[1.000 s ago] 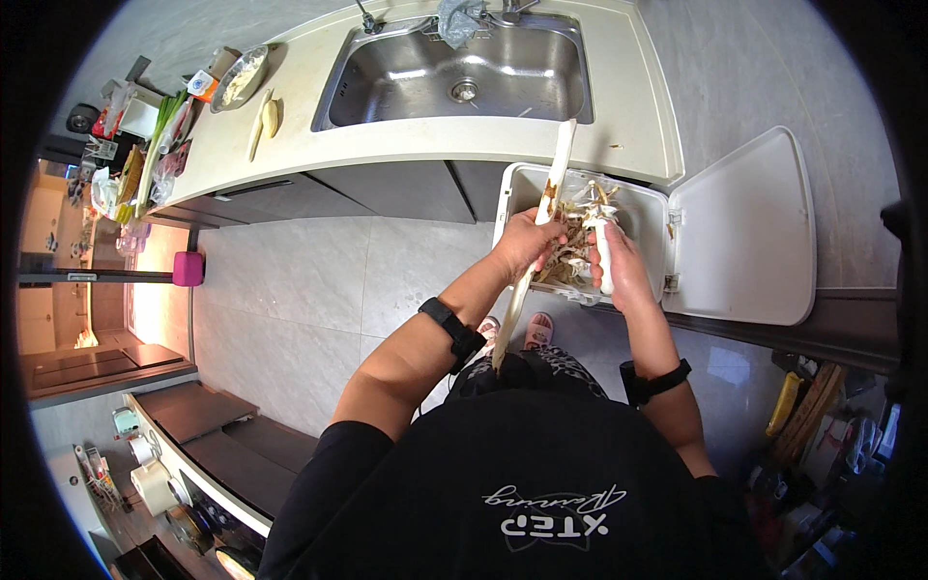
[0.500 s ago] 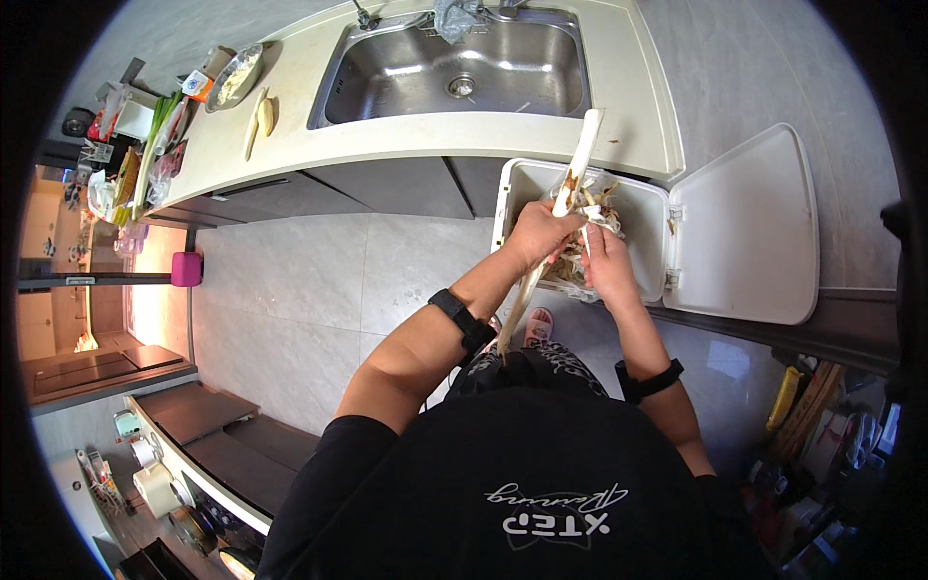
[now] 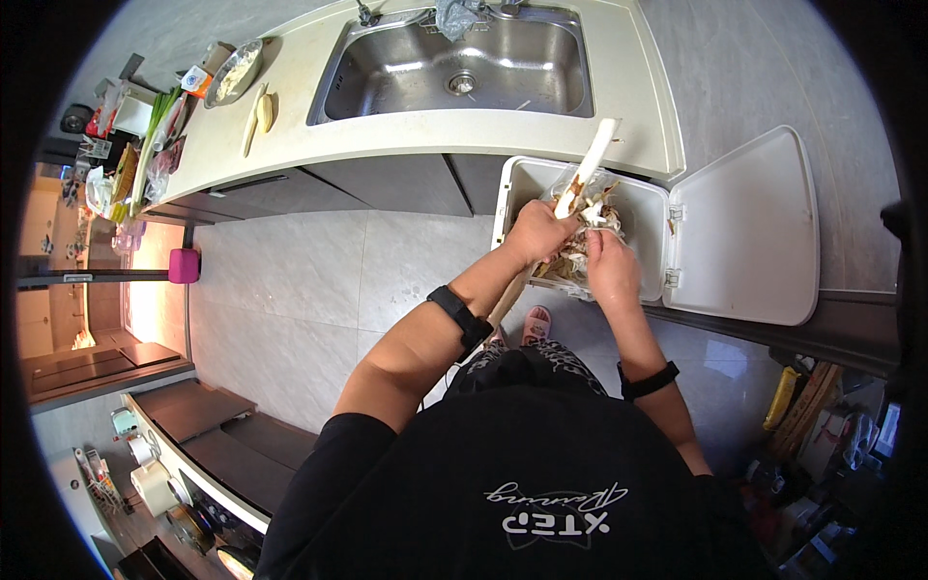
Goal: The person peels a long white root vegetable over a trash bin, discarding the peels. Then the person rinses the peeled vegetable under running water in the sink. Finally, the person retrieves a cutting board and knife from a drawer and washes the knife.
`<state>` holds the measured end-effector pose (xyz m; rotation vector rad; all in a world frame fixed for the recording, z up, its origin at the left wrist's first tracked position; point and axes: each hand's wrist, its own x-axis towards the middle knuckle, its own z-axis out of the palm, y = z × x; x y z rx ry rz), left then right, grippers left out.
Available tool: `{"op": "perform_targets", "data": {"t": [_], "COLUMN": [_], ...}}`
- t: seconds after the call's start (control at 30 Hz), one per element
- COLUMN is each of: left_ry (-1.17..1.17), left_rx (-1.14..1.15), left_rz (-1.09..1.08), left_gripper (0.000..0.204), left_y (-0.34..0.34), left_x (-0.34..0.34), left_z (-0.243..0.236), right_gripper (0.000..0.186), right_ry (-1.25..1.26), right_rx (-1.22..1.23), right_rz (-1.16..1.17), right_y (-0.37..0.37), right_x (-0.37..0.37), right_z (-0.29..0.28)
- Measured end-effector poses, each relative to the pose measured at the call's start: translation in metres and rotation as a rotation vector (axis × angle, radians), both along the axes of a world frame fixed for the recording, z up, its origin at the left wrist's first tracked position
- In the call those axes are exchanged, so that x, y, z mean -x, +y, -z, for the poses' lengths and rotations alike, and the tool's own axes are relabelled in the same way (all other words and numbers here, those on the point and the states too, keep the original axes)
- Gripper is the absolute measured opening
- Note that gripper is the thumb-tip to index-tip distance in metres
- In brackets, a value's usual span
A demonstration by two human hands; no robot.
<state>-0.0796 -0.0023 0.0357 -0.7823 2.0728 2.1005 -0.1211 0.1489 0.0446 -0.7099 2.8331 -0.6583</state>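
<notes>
My left hand (image 3: pixel 539 232) is closed around a long pale vegetable stalk (image 3: pixel 593 159) with a brown patch near the grip. The stalk's upper end points up and right toward the counter. Its lower part (image 3: pixel 510 298) runs below my wrist toward my legs. Close beside it, my right hand (image 3: pixel 611 263) has its fingers pinched on what looks like a pale strip of peel (image 3: pixel 597 226); the fingertips are partly hidden. Under both hands stands a white bin (image 3: pixel 642 198), lined with a clear bag and holding pale and brown peelings (image 3: pixel 574 263).
The bin's lid (image 3: pixel 749 227) hangs open to the right. Ahead is a steel sink (image 3: pixel 416 77) set in a cream counter (image 3: pixel 387 140). Two pale peeled pieces (image 3: pixel 256 116) lie at left, near a bowl (image 3: pixel 235 72) of pale pieces. Boxes and clutter (image 3: pixel 807 406) stand at lower right.
The stalk has tilted further right, its upper end shifting right and slightly down. My right hand has shifted slightly toward the right. My left hand keeps its grip.
</notes>
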Motion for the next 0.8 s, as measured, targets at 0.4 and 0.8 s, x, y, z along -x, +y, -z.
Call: {"op": "perform_targets", "data": {"t": [0.4,0.8], "left_ry": [-0.037,-0.05], "left_rx": [-0.214,-0.036], "left_rz": [-0.113,0.186], "left_gripper": [0.015,0.02], "left_y": [-0.01,-0.001], "left_x": [-0.003,-0.01], "left_z": [-0.002,0.01], "right_gripper": [0.038,0.02], "right_ry": [-0.209,0.104], "right_rx": [0.168,0.316], "right_rz": [0.121,-0.239], "right_y": [0.014,0.013], "right_x": [0.025,0.022], "right_z": [0.025,0.014]}}
